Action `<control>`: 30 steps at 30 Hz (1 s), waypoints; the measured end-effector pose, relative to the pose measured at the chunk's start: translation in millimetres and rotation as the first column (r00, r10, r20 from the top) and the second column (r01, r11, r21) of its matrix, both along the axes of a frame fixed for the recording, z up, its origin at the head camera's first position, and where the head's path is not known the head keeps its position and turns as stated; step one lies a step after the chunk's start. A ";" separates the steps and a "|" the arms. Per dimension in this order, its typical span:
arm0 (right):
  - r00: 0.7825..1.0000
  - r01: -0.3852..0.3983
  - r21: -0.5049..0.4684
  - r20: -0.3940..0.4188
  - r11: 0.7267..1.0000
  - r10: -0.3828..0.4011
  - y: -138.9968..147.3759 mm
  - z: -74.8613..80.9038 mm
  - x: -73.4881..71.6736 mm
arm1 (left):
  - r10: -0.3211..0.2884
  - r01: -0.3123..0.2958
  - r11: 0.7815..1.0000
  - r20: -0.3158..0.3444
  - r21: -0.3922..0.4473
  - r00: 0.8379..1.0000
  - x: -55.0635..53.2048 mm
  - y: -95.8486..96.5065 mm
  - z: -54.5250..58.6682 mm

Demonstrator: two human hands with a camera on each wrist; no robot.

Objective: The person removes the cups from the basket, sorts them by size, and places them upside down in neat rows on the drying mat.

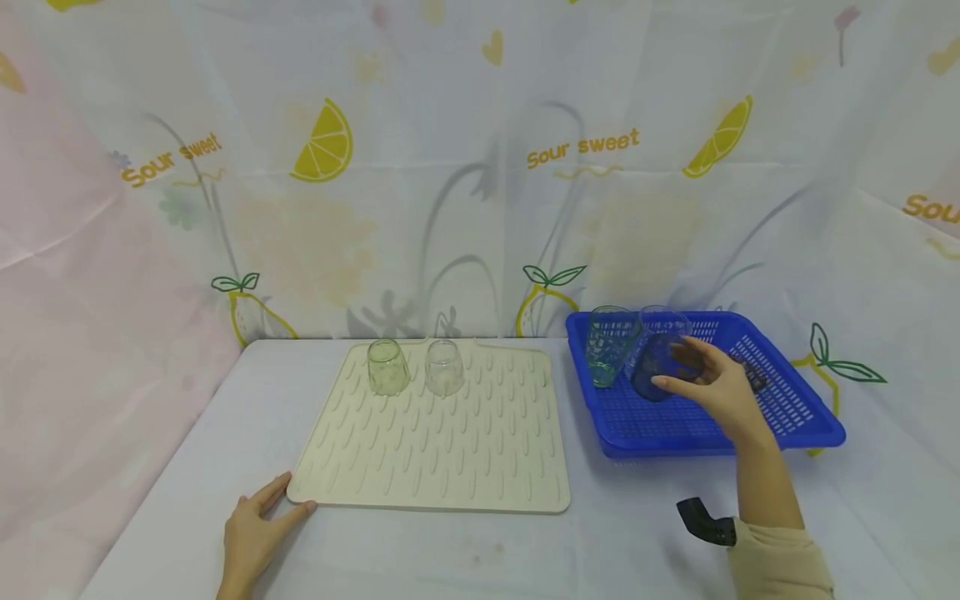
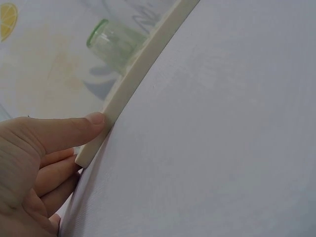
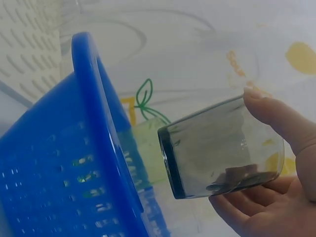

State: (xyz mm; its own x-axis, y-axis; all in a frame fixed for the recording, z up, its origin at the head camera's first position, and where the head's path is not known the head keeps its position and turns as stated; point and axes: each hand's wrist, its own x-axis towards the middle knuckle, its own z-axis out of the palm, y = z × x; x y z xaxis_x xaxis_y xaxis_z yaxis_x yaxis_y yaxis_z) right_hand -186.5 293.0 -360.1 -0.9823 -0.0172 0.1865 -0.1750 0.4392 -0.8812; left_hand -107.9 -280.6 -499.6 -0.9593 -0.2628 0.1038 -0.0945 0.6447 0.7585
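My right hand [image 1: 716,387] holds a dark grey glass tumbler [image 3: 212,153] over the blue plastic basket [image 1: 675,442]. Its thumb and fingers lie on opposite sides near the rim, and the thick base points away from the palm. Inside the basket, a green-tinted tall glass [image 1: 606,346] leans at the left; a clear glass [image 1: 663,317] shows partly behind the held one. My left hand [image 1: 255,529] pinches the front left corner of a cream drying mat [image 1: 442,458], thumb on the front edge, fingers at the side.
Two glasses stand upside down at the mat's back left: a green one [image 1: 387,371] and a clear one [image 1: 445,371]. A small dark thing [image 1: 752,375] lies in the basket's right side. Behind the white table [image 1: 450,558] hangs a lemon-print cloth [image 1: 420,217].
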 end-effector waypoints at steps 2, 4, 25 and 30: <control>1.000 -0.014 -0.017 -0.004 1.000 0.014 -2.9 0.8 1.7 | -0.001 0.001 1.000 -0.001 0.006 1.000 0.2 0.3 0.2; 1.000 -0.023 -0.023 -0.005 0.999 0.023 -6.5 1.3 3.3 | -0.003 0.003 1.000 0.003 0.008 1.000 0.0 0.8 0.7; 0.988 -0.155 -0.045 -0.017 0.987 0.154 -57.1 -8.0 5.6 | -0.038 0.037 0.998 0.002 0.056 0.999 -6.6 15.0 27.5; 0.983 -0.185 -0.069 -0.012 0.980 0.184 -69.1 -11.8 5.5 | -0.088 0.095 0.991 -0.073 0.092 0.993 -13.7 33.5 42.7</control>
